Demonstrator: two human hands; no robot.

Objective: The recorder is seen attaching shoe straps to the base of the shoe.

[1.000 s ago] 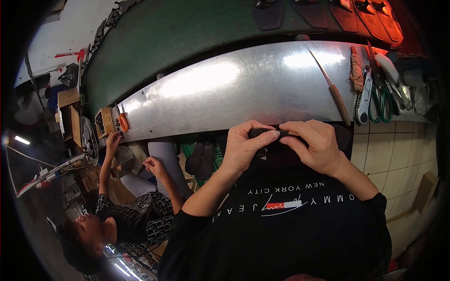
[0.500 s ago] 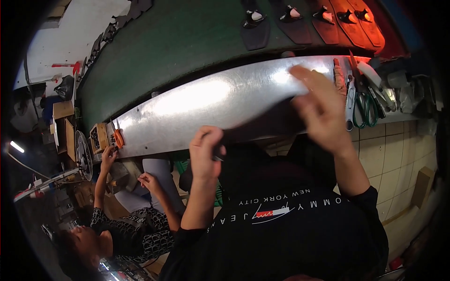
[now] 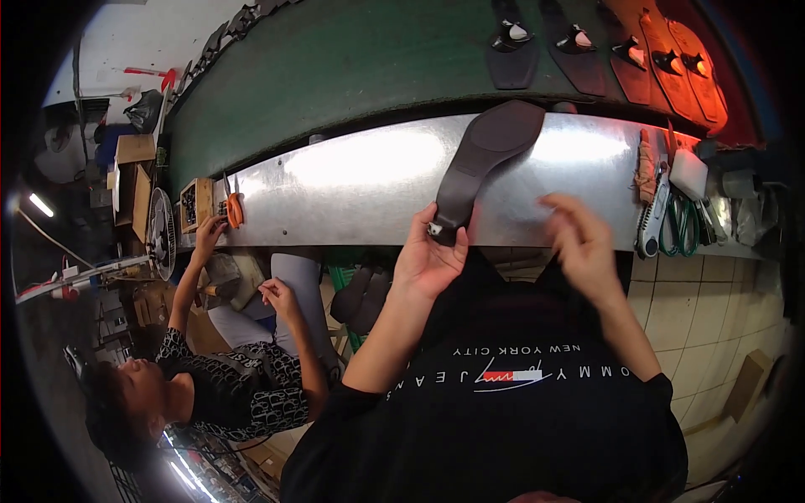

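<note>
Your left hand [image 3: 429, 261] grips the near end of a dark brown, elongated shoe sole [image 3: 482, 163] over the shiny metal bench [image 3: 352, 184]. Your right hand [image 3: 579, 247] hovers nearby, blurred; its hold cannot be told.

Dark sole [image 3: 478, 163]: matt, smooth, rubber-like; bench strip [image 3: 360, 180]: bare metal, smooth, brushed, throwing bright glare; green tabletop [image 3: 360, 71]: matt, dull; orange scissor handles [image 3: 234, 214]: smooth plastic look; small open box [image 3: 204, 199]: bare wood, matt; black shirt [image 3: 503, 440]: soft matt cloth; pale tiles [image 3: 673, 303]: smooth, faint sheen; black bag [image 3: 145, 111]: thin crinkled plastic, glossy folds
</note>
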